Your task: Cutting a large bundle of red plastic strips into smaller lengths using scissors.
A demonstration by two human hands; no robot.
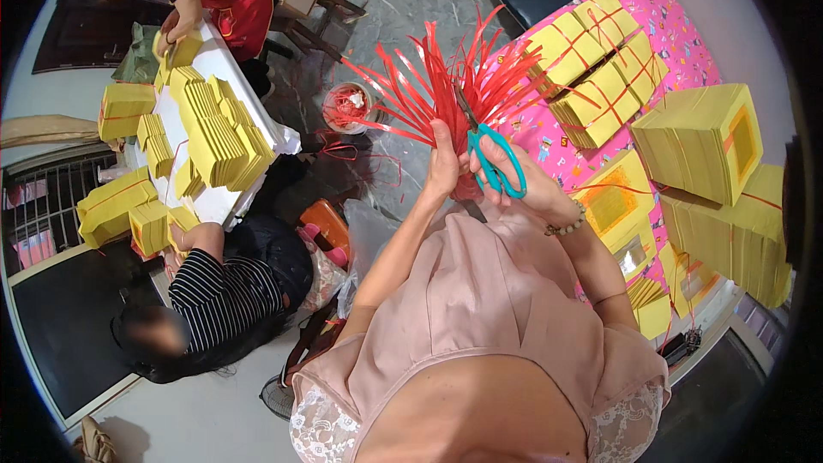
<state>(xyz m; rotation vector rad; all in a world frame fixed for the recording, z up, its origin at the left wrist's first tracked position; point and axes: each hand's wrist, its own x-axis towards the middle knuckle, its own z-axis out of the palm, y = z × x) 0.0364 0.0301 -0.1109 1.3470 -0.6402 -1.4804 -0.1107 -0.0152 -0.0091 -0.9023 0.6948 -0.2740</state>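
My left hand [442, 161] is closed around a bundle of red plastic strips [442, 90], whose loose ends fan out away from me. In my right hand [542, 190] is a pair of scissors with teal handles [519, 173]. The scissor blades [465, 106] point up and away, lying against the strips beside my left thumb. Both hands are close together in front of my body. My right fingers are partly hidden behind the scissor handles. Whether the blades are cutting through a strip is hard to make out.
To the right, a pink patterned table [630, 9] bears yellow paper stacks [600, 103] tied with red strips. At left, two people sit or stand at a white table [231, 56] with more yellow stacks [219, 137]. A bucket [347, 109] with red scraps stands on the floor.
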